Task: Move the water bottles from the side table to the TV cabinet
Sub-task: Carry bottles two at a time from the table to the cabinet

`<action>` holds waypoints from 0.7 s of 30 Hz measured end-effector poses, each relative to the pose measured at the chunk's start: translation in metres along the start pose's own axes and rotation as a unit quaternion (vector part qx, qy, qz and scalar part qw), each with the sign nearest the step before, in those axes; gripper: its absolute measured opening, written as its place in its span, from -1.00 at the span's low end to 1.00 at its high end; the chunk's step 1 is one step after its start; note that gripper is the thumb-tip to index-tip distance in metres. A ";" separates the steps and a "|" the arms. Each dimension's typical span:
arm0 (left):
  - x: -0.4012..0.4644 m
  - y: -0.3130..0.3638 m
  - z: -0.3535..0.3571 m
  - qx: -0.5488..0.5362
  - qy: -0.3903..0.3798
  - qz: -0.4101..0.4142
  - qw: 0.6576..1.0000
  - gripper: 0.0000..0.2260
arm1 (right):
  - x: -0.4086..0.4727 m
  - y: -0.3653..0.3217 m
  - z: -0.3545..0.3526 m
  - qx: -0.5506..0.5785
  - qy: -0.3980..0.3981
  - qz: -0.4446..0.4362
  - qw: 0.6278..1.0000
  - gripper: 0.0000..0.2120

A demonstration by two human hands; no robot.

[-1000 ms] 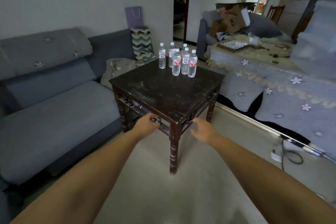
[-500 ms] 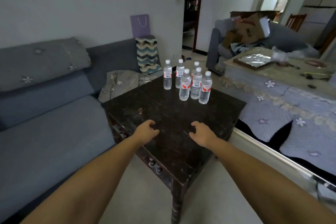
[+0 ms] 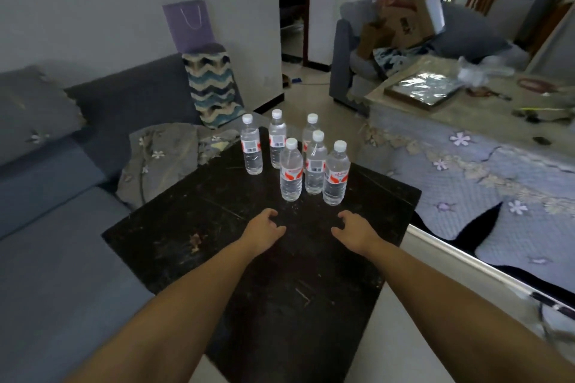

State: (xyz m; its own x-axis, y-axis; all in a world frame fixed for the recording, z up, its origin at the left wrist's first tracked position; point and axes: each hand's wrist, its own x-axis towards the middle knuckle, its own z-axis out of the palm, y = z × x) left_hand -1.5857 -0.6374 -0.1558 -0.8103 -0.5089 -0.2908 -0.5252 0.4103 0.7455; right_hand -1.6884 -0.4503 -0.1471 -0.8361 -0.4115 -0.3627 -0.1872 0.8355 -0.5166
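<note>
Several clear water bottles with white caps and red-and-white labels stand upright in a cluster at the far corner of a dark wooden side table [image 3: 217,242]. The nearest ones are the front-left bottle [image 3: 291,174] and the front-right bottle [image 3: 335,173]. My left hand [image 3: 264,228] hovers over the tabletop just short of the front-left bottle, fingers curled and apart, holding nothing. Beside it, my right hand [image 3: 354,230] is open too, a little short of the front-right bottle. No TV cabinet is in view.
A grey sofa [image 3: 46,242] runs along the left of the table, with a crumpled cover [image 3: 161,155] on it. On the right stands a low table [image 3: 466,149] under a flowered cloth. A grey armchair [image 3: 357,65] with cardboard boxes is behind.
I have come closer to the table and look down on it more steeply. Both hands have moved from the table's near edge forward over the top, toward the bottles.
</note>
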 end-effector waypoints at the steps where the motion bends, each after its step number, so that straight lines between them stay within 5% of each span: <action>1: 0.015 0.001 0.003 -0.002 -0.009 0.000 1.000 -0.54 | 0.011 0.000 0.001 0.015 0.003 0.015 1.000 -0.45; 6: 0.096 -0.002 0.015 -0.052 -0.031 -0.018 0.998 -0.25 | 0.072 -0.001 0.016 0.142 0.067 0.112 0.981 -0.28; 11: 0.176 -0.005 0.016 -0.070 -0.005 -0.011 0.997 -0.02 | 0.135 -0.019 0.027 0.327 0.181 0.142 0.917 -0.06; 16: 0.224 -0.008 0.038 -0.131 -0.020 0.078 0.988 -0.22 | 0.188 -0.030 0.044 0.400 0.298 0.129 0.857 -0.12; 21: 0.240 -0.010 0.050 -0.155 -0.016 0.060 0.986 -0.24 | 0.206 -0.027 0.051 0.437 0.314 0.160 0.828 -0.15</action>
State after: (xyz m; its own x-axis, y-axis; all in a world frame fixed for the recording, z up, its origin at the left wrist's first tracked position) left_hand -1.7881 -0.7261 -0.2626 -0.8723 -0.4447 -0.2032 -0.3234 0.2130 0.9220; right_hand -1.8294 -0.5766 -0.2476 -0.9250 0.2793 -0.2576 0.3117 0.1701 -0.9348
